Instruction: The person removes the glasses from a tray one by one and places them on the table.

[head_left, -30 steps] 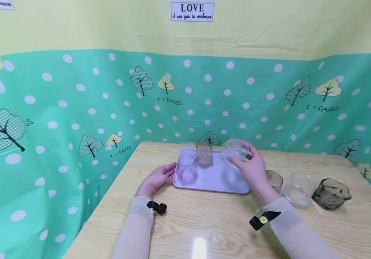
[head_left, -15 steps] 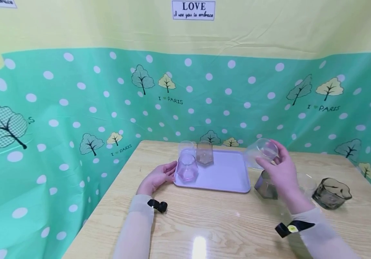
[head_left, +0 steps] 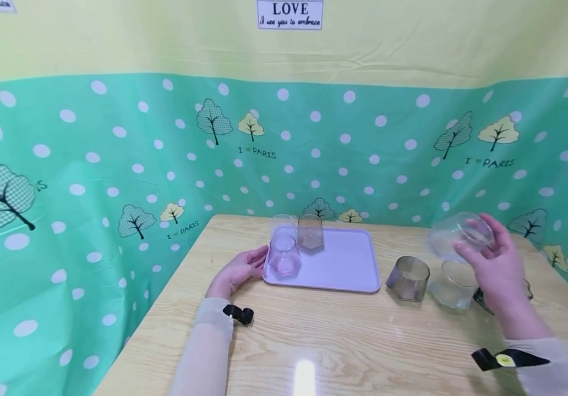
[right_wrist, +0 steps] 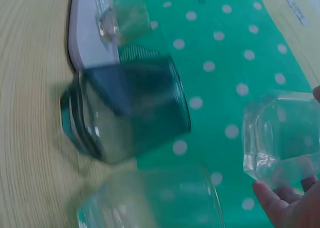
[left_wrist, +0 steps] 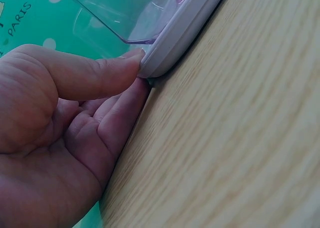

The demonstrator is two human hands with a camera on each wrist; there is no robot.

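Above the table's right side my right hand (head_left: 499, 269) grips a clear glass (head_left: 454, 236), held tilted in the air; the right wrist view shows its faceted base. My left hand (head_left: 240, 269) is at the left edge of a pale purple tray (head_left: 345, 269). In the left wrist view its thumb (left_wrist: 107, 78) lies on the tray rim, with the fingers low against the tray's side. On the tray stand a pink-tinted glass (head_left: 284, 261), a brownish glass (head_left: 310, 234) and a clear glass (head_left: 282, 221) behind.
Right of the tray stand a smoky grey glass (head_left: 409, 279) and a clear glass (head_left: 453, 286). A dark glass (head_left: 482, 300) is mostly hidden behind my right hand. A green patterned cloth (head_left: 244, 181) hangs behind the wooden table (head_left: 343, 341).
My right hand has carried the clear glass from over the tray to the right, past the smoky grey glass. My left hand has stayed at the tray's edge.
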